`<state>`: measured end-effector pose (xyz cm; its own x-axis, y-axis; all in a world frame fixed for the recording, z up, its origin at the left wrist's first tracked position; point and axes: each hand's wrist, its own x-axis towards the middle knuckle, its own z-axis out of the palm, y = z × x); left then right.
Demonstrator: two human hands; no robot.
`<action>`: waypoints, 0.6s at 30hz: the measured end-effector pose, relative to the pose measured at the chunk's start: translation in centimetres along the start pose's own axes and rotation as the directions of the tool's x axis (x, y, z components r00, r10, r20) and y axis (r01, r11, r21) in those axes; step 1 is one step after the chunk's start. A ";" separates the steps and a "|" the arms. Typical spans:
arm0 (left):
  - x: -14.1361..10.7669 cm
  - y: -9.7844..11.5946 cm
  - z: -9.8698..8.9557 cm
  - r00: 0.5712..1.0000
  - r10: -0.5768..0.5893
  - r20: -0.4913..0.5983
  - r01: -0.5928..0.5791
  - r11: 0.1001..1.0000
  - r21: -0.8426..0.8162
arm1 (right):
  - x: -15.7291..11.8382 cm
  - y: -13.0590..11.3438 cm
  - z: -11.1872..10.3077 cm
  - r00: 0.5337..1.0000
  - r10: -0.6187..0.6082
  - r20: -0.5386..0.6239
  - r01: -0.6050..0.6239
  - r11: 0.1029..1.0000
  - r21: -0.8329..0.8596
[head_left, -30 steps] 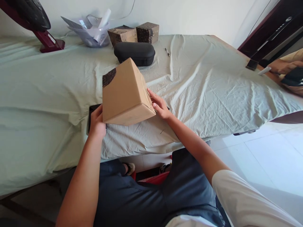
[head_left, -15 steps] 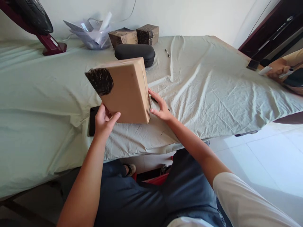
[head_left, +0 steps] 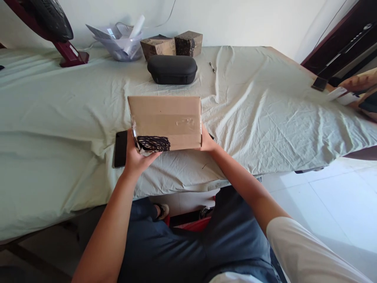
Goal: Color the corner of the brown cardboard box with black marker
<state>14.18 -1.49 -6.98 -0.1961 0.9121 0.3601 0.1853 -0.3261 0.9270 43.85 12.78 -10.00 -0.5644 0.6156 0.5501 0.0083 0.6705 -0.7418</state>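
1. Although a flat black rectangular slab (head_left: pixel 120 151) is laid near the front edge of the table draped in pale green cloth (head_left: pixel 59 157), just beside the left hand (head_left: pixel 137 160), it is not held.
2. The lower left corner of the brown cardboard box (head_left: pixel 165 110) is gripped by that hand; beside the black scribbled patch (head_left: pixel 156 143) the edge looks ragged and should probably be squeezed gently.
3. The box is held near the table's front edge; whether the cloth is touched cannot be told. Stiff walls and modest weight are judged likely, contents unseen; the clear tape (head_left: pixel 185 122) may be slippery.
4. The right side is clasped by the right hand (head_left: pixel 207 138), fingers mostly hidden; opposite side walls would be best gripped.
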 end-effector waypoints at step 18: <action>-1.7 7.2 3.2 0.965 -0.258 -0.038 0.237 0.928 -0.286 | 0.5 -0.4 -0.8 0.987 -0.152 -0.042 0.148 0.986 -0.077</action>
<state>18.98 -4.57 -1.22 -0.2733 0.9553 0.1124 -0.1498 -0.1577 0.9761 44.21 13.09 -9.13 -0.5236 0.5235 0.6722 -0.0119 0.7844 -0.6202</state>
